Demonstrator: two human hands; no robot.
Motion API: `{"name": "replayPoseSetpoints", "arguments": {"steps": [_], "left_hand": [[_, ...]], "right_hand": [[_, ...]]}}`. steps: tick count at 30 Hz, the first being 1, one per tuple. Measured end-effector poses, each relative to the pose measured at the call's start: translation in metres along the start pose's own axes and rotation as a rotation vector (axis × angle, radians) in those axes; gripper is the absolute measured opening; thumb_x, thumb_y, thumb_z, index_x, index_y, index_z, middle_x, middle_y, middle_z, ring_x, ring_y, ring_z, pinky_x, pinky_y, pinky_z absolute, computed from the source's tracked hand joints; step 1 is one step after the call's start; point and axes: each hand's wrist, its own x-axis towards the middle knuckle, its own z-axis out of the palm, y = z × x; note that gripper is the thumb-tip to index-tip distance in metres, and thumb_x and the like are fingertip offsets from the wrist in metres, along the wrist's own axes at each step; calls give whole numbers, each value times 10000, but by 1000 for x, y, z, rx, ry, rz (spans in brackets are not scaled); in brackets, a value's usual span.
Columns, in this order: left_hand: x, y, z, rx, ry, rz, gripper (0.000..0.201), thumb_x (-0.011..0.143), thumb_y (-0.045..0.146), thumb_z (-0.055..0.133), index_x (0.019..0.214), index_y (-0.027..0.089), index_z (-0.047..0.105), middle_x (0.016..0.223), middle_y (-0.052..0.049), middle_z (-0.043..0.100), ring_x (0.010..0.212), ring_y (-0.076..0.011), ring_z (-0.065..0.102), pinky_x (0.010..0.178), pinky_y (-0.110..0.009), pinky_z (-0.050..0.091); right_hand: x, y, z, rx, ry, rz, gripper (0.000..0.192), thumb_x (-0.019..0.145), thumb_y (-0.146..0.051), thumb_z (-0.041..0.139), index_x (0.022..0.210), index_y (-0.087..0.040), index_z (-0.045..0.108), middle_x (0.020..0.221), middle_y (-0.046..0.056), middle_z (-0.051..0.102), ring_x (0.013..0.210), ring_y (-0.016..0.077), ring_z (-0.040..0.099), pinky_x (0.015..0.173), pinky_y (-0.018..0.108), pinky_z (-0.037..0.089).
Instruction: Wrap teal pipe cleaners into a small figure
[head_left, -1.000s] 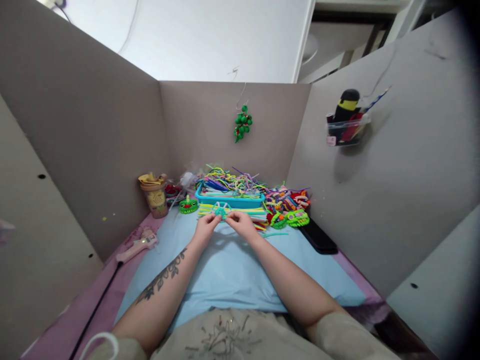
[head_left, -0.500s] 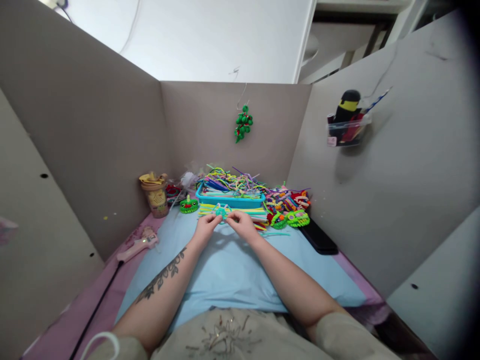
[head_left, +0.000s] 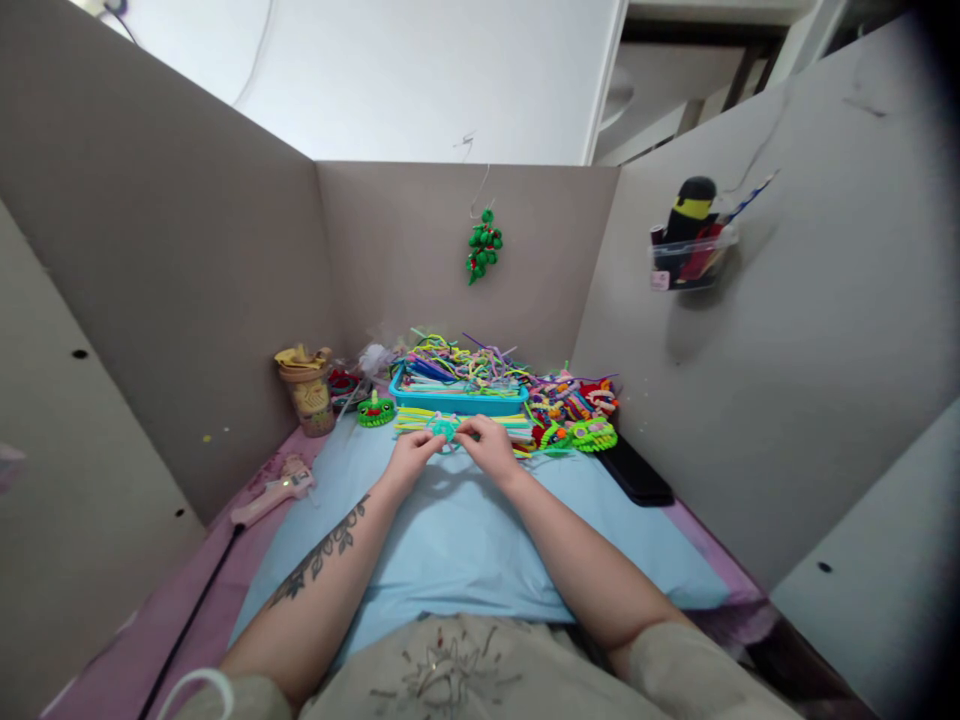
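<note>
The left grip (head_left: 416,455) pinched the teal piece (head_left: 445,428) at its near-left edge; the right grip (head_left: 486,447) appeared to pinch its right edge. The piece was held over the blue sheet (head_left: 480,560), nearer than the blue tray (head_left: 459,403). Judged light, soft, bendable, easily crushed; its rim offered the safest hold.

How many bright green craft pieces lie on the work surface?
3 visible: a green piece left of the blue tray, a green-and-orange piece and a lime piece right of it. The multicoloured pile may hide more.
</note>
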Motion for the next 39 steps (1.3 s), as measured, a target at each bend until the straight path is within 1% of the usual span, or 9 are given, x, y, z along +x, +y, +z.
{"name": "replayPoseSetpoints", "arguments": {"steps": [3, 8, 12, 14, 19, 26, 31, 35, 39], "left_hand": [[1, -2, -2, 10, -49, 2, 274, 709, 393, 601, 581, 152, 622, 502, 24, 491, 535, -119, 427, 537, -241, 293], [3, -5, -5, 44, -100, 25, 289, 712, 410, 595, 592, 148, 621, 529, 21, 513, 534, -112, 439, 539, -235, 316], [5, -4, -5, 60, 185, 61, 269, 667, 400, 643, 760, 149, 656, 668, -6, 605, 561, -114, 475, 552, -231, 359], [4, -3, -4, 76, 262, 56, 276, 659, 404, 649, 748, 143, 658, 668, -17, 619, 569, -122, 491, 565, -238, 375], [-1, 0, 4, 2, 72, 19, 271, 665, 417, 643, 655, 147, 670, 635, -23, 629, 633, -160, 535, 604, -261, 387], [-3, -4, 8, -127, 121, -95, 296, 634, 450, 670, 624, 154, 658, 535, -2, 561, 574, -151, 496, 515, -256, 334], [0, -7, 6, -68, 123, -27, 306, 658, 446, 649, 609, 146, 616, 572, 5, 560, 563, -122, 484, 534, -244, 351], [2, -8, 6, -84, 212, 39, 293, 609, 379, 703, 740, 135, 607, 698, -8, 604, 592, -110, 531, 543, -226, 395], [2, -9, 5, -164, 104, -2, 413, 626, 366, 691, 958, 127, 631, 722, -36, 645, 554, -120, 546, 466, -221, 399]], "right_hand": [[2, 3, 1, 38, -14, 32, 114, 736, -218, 611, 822, -196, 683, 758, 28, 660, 709, 154, 582, 676, 260, 426], [4, 2, -2, 19, -102, 10, 84, 730, -216, 616, 681, -210, 684, 726, 21, 668, 745, 164, 581, 715, 271, 414], [4, 3, 1, 51, -43, 71, 125, 724, -231, 588, 626, -192, 655, 670, 11, 643, 689, 151, 557, 663, 252, 398], [4, 5, 4, 69, 11, 131, 148, 720, -249, 570, 612, -177, 641, 640, 10, 621, 648, 144, 537, 619, 243, 385], [1, 4, 12, 136, 47, 166, 190, 722, -296, 554, 607, -161, 622, 618, 13, 600, 617, 142, 519, 584, 240, 375], [-3, -5, 20, 128, -26, 144, 232, 731, -298, 545, 542, -166, 562, 547, -11, 531, 572, 125, 471, 543, 224, 342], [-3, -5, 17, 108, -32, 126, 247, 734, -304, 531, 528, -169, 550, 533, -13, 514, 574, 126, 462, 547, 223, 335], [-2, -3, 16, 113, -12, 149, 226, 722, -294, 536, 536, -168, 558, 544, -14, 522, 570, 127, 464, 539, 223, 331], [-2, -1, 16, 162, -60, 156, 237, 722, -286, 532, 517, -167, 545, 504, -25, 493, 533, 117, 446, 527, 219, 330]]}}
